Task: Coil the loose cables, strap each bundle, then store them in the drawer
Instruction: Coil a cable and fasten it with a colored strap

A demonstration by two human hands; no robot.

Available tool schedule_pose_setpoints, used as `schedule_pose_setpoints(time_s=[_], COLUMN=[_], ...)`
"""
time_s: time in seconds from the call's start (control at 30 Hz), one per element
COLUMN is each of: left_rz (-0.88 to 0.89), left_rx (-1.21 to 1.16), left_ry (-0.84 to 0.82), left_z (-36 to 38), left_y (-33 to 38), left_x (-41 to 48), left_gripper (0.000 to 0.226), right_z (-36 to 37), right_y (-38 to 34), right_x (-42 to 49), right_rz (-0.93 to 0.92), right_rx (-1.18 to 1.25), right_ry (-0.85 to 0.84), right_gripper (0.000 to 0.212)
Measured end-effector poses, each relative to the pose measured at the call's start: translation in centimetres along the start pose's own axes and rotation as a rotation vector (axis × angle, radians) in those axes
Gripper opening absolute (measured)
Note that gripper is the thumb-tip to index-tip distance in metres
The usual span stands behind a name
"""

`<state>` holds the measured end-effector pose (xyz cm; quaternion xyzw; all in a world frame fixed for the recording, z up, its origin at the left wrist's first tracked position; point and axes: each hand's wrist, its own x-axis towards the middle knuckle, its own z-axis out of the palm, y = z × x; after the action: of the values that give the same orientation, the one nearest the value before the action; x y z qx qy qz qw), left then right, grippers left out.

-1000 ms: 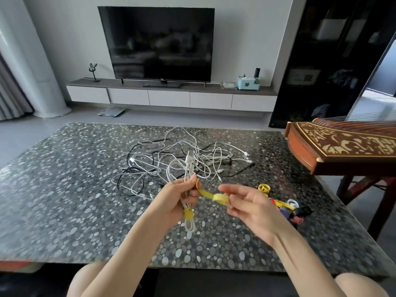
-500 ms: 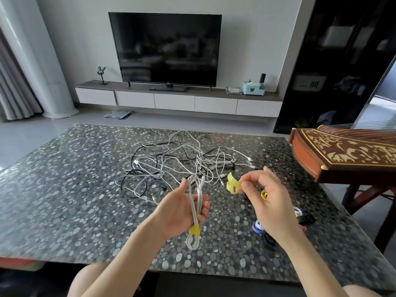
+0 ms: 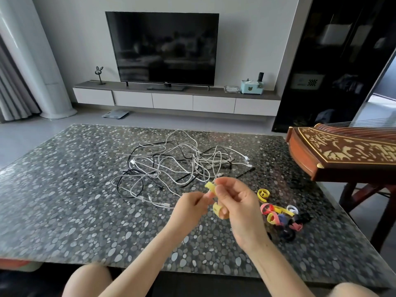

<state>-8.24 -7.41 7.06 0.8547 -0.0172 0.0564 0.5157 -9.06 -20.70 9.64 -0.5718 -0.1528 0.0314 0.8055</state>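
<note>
The right grip (image 3: pixel 235 202) is clenched on a yellow strap (image 3: pixel 209 187). Its thumb and fingers curl round the band, with one end poking up above the fingertips and a looped part showing below them. The left grip (image 3: pixel 189 205) meets it from the side, fingertips pinched together at the strap's middle. Blur hides how much of the band it has, but it appears to hold the strap too. No coiled cable shows in either grip, and I cannot tell whether one is hidden behind the fingers.

Both grips hang above the surface (image 3: pixel 64 189), just on the near side of the tangle (image 3: pixel 182 166), a loose heap of white and black cables with plugs sticking out at its edges. One white cable from the tangle trails toward the left grip. Right of the tangle and nearer the person lies a pile of spare straps (image 3: pixel 278 215) in yellow, pink, blue, white and black, mostly curled up. Far beyond the tangle, against the wall, the drawers (image 3: pixel 171 101) of the TV unit are all closed.

By my reading the job is in its early part. A strap is being readied, the tangle is largely unsorted, and no strapped bundle lies in view on the surface. Nearly all the coiling, strapping and storing remains.
</note>
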Motion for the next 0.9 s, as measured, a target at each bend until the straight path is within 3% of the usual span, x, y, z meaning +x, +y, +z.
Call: schedule_pose_setpoints(time_s=[0.2,0.33,0.43,0.57,0.73,0.8,0.9], left_rz=[0.054,-0.097,-0.028,-0.076,-0.117,-0.098,-0.075], left_rx=[0.131,-0.200,-0.097,-0.143,-0.166,-0.138,-0.120], left_ry=[-0.112,-0.067,-0.069,0.079,0.111,0.108,0.102], left_z=[0.0,-0.6,-0.3,0.2,0.1,0.0,0.2], left_y=[0.1,-0.1,0.2,0.3,0.2,0.2,0.3], left_x=[-0.1,-0.5,-0.2,0.2,0.4,0.4,0.2], left_gripper=[0.036,0.033,0.036,0.035,0.036,0.035,0.025], right_z=[-0.1,-0.8,-1.1,-0.7,-1.5,-2.4,-3.8], right_y=[2.6,3.3,3.6,3.3,3.2,3.2,3.1], right_x=[-0.1,-0.5,-0.6,-1.1,-2.4,-2.9,-2.9], right_rz=[0.082,0.134,0.139,0.056,-0.030,-0.017,0.055], right_rx=[-0.100,-0.113,-0.162,-0.326,-0.591,-0.716,-0.876], right_ry=[0.154,0.218,0.243,0.185,0.146,0.152,0.062], right_gripper=[0.013,0.002,0.015,0.015,0.017,0.020,0.008])
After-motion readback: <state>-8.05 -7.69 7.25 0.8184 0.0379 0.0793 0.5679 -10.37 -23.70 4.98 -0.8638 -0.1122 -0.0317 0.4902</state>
